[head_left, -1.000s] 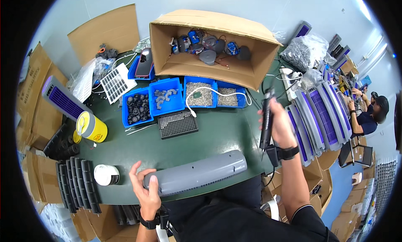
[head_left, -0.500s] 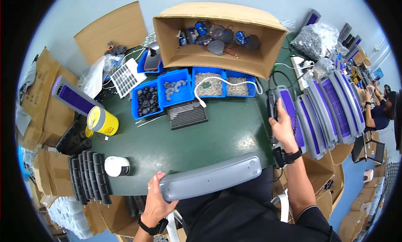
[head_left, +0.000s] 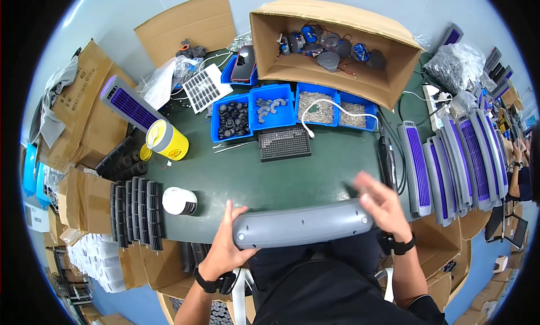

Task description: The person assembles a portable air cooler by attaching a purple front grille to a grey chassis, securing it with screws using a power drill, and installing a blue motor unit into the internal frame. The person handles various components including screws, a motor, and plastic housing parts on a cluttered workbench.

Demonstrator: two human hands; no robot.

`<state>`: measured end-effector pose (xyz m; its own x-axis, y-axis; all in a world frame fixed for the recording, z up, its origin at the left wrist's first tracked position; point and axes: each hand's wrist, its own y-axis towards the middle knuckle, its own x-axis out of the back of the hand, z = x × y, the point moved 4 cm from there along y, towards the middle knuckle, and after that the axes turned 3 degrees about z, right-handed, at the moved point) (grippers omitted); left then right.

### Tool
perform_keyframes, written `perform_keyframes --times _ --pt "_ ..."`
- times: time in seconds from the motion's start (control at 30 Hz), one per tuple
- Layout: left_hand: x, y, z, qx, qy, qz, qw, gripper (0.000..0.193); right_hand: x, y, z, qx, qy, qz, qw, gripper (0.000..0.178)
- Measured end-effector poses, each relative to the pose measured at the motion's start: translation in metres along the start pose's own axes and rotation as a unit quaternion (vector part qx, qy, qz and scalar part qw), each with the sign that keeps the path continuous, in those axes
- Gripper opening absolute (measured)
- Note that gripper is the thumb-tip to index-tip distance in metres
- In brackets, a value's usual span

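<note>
A long, slightly curved grey plastic housing lies across the near edge of the table, a smooth side with small holes facing up. My left hand grips its left end, thumb along the near side and fingers at the far side. At the right end, my right hand hovers with fingers apart and partly blurred, holding nothing; whether it touches the housing I cannot tell. Beyond that hand a black electric screwdriver lies on the green table with its cable.
Blue bins hold screws and small dark parts, behind a black perforated tray. An open cardboard box with motors stands behind. Purple-grey fan units line the right; black fan rotors, a white tub and yellow canister sit left.
My right hand has let go of the screwdriver and come down to the housing's right end. The housing has turned to lie more level. The whole view has shifted.
</note>
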<state>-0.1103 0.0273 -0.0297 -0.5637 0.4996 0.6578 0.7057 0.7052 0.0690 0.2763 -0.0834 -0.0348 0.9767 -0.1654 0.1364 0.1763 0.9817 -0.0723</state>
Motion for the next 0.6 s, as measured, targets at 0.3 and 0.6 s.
perform_keyframes --times 0.3,0.6 --pt "-0.009 0.045 0.019 0.272 -0.386 -0.151 0.869 0.077 0.0 -0.008 0.007 -0.001 0.179 0.051 0.983 0.084" --pt "-0.037 0.054 0.038 0.263 -0.383 -0.112 0.878 0.079 -0.008 -0.008 -0.001 -0.097 0.173 -0.106 0.975 0.059"
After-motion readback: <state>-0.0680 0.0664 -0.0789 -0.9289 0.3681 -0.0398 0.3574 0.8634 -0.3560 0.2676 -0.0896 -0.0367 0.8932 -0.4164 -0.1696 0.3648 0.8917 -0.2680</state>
